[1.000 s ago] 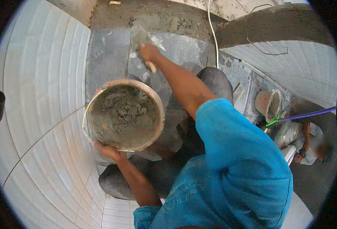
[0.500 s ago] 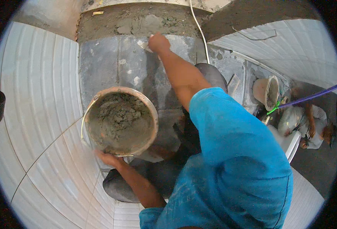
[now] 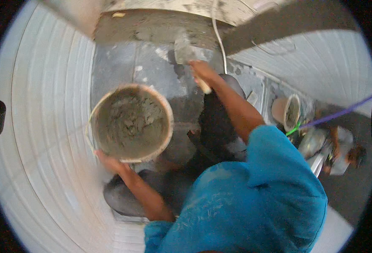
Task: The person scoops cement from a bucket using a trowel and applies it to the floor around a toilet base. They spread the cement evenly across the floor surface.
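The trowel (image 3: 183,49) was beyond the bucket (image 3: 170,122) and to its right, its blade over the edge of a rough mortar strip (image 3: 144,28); blur hid whether the two touched. The right hand (image 3: 201,70) was wrapped around the trowel's pale handle (image 3: 204,86), and keeping the blade low with even pressure seemed best. The left hand (image 3: 112,162) lay against the bucket's near-left edge; I could not tell whether its fingers were closed on it. Bracing there seemed sensible, since the wet mortar (image 3: 129,120) inside looked heavy. Grey tiles (image 3: 114,63) lay beyond the bucket, and a white cable (image 3: 220,44), past the trowel from the bucket, was worth avoiding. A second bucket (image 3: 280,109) was well to the bucket's right.
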A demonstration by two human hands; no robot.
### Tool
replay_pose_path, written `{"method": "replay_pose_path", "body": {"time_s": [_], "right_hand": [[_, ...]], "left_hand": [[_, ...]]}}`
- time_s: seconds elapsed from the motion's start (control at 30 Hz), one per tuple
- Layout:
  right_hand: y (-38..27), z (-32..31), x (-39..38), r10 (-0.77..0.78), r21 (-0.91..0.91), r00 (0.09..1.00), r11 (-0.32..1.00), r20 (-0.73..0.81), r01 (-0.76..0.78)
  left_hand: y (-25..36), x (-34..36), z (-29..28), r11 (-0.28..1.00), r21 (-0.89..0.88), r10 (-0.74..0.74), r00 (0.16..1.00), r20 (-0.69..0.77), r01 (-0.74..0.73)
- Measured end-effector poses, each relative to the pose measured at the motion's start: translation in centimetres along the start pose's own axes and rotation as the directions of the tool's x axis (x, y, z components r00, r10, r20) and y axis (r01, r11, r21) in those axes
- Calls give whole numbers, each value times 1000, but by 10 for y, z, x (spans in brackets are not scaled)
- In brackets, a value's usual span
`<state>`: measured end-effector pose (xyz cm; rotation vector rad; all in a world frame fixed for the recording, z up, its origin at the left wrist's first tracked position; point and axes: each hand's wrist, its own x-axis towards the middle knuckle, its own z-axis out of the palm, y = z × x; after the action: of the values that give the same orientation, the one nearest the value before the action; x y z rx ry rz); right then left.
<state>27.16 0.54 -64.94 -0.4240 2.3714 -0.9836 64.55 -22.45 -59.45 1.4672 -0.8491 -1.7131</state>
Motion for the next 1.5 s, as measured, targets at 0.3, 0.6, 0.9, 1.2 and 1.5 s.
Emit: {"method": "replay_pose_path", "body": {"time_s": [0.3, 0.6, 0.9, 1.2, 1.5], "right_hand": [[-172, -14, -146, -231, -597, 701, 386, 675, 703], [-218, 112, -159, -186, -525, 493, -390, 850, 757], [-240, 63, -80, -449, -590, 471, -171, 759, 789], [-134, 40, -117, 21, -690, 728, 340, 685, 639], [-187, 82, -124, -12, -663, 705, 326, 709, 673]], "left_hand": [[23, -9, 40, 999, -29, -44, 998, 55, 46], [37, 12, 59, 873, 402, 238, 961, 144, -277], [36, 23, 69, 846, 436, 234, 949, 211, -305], [37, 13, 68, 791, 484, 287, 926, 246, -374], [46, 9, 65, 740, 468, 356, 871, 338, -484]]}}
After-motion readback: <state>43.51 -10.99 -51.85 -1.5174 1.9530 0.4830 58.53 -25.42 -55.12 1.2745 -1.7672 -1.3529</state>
